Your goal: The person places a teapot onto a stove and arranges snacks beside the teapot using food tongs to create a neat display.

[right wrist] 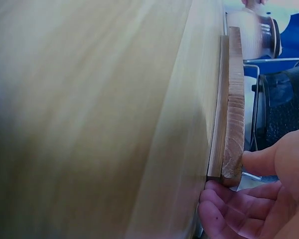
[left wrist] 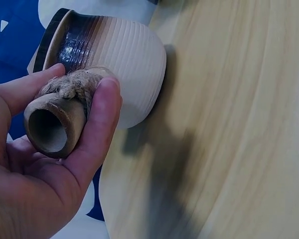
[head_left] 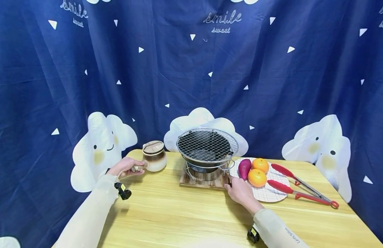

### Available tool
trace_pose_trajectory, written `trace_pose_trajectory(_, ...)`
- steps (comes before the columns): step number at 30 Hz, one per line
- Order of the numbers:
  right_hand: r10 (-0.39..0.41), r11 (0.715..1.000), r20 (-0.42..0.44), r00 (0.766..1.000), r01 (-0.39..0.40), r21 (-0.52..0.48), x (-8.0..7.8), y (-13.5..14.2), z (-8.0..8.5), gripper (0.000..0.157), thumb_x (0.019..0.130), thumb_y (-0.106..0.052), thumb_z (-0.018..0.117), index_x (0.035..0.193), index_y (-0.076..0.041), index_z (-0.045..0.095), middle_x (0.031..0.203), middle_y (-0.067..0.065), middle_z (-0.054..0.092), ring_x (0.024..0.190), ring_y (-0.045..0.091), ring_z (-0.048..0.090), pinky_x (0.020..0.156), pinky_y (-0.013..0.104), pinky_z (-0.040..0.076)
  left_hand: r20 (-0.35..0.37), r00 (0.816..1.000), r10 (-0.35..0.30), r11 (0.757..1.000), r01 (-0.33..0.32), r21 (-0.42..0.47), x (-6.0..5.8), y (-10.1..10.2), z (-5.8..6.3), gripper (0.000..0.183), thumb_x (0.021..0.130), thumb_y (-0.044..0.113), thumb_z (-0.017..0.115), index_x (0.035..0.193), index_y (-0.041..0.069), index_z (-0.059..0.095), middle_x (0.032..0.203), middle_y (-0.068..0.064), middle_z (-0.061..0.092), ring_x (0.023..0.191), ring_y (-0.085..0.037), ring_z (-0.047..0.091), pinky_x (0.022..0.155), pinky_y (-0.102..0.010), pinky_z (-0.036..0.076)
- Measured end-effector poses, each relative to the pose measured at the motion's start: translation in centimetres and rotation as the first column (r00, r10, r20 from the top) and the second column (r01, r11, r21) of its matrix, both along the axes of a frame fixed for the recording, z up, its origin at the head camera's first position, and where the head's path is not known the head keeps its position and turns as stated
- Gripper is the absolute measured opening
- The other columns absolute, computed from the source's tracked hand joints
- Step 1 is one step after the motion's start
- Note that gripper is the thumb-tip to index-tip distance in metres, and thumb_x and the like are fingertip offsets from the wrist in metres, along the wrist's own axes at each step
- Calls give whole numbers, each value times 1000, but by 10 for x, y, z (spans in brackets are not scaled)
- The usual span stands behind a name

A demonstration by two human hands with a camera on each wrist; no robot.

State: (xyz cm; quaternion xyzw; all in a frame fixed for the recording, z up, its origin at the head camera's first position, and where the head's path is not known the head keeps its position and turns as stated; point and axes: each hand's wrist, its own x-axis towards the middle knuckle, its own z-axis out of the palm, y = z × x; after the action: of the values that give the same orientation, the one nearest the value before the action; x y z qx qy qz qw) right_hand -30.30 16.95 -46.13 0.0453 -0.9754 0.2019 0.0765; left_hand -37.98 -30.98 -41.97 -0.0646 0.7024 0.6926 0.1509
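Observation:
My left hand (head_left: 125,167) grips the hollow side handle (left wrist: 77,112) of a small brown-and-cream ceramic pot (head_left: 156,163). Twine (left wrist: 72,84) is wrapped round the handle, and a wooden lid (head_left: 153,147) covers the pot. To its right a round tabletop grill, topped by a wire mesh (head_left: 206,146), stands on a wooden base board (head_left: 194,182). At the board's right front corner, my right hand (head_left: 240,191) pinches its edge. The thumb (right wrist: 259,162) lies on the upper face, while the other fingers (right wrist: 217,209) curl at the side and underneath.
Right of the grill, a white checked plate (head_left: 272,197) bears a purple sweet potato (head_left: 244,168) and two oranges (head_left: 257,178). Red-tipped tongs (head_left: 315,197) lie with their heads over the plate. A blue curtain (head_left: 191,86) hangs behind the wooden table (head_left: 166,213).

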Motion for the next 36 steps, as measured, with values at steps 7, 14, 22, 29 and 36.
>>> trace_pose_trajectory(7,7,1000,-19,1000,-7,7,3,1,0,22,91,-25,71,108,-12,68,91,15,70,73,29,60,57,46,47,2,1000,16,1000,-16,26,1,3,11,16,93,-1,66,105,-10,62,84,-18,72,70,-23,73,78,-34,64)
trace_pose_trajectory(14,14,1000,-19,1000,-14,10,4,2,-1,20,91,-25,70,107,-11,68,89,14,69,73,29,61,56,46,48,-8,1000,2,1000,-2,17,3,6,25,17,93,-2,65,106,-12,60,81,-16,72,70,-23,73,73,-32,64)
trace_pose_trajectory(22,-4,1000,12,1000,4,-1,2,3,-4,23,91,-27,70,109,-12,67,85,10,65,71,26,57,55,42,46,2,1000,-11,1000,11,5,3,10,44,21,95,0,62,111,-11,55,82,-14,70,71,-20,72,72,-29,64)
trace_pose_trajectory(29,10,1000,8,1000,-10,5,0,2,0,30,92,-27,69,117,-10,67,88,11,67,73,26,58,57,43,47,2,1000,1,1000,-1,2,3,9,66,15,96,-1,61,107,-9,58,80,-13,69,69,-21,72,75,-29,64)
trace_pose_trajectory(36,8,1000,15,1000,-8,10,-1,1,-1,34,92,-27,69,120,-9,67,95,15,70,76,28,60,60,46,50,1,1000,10,1000,-10,9,2,11,83,9,95,-1,62,102,-6,59,82,-13,69,70,-21,73,77,-29,64)
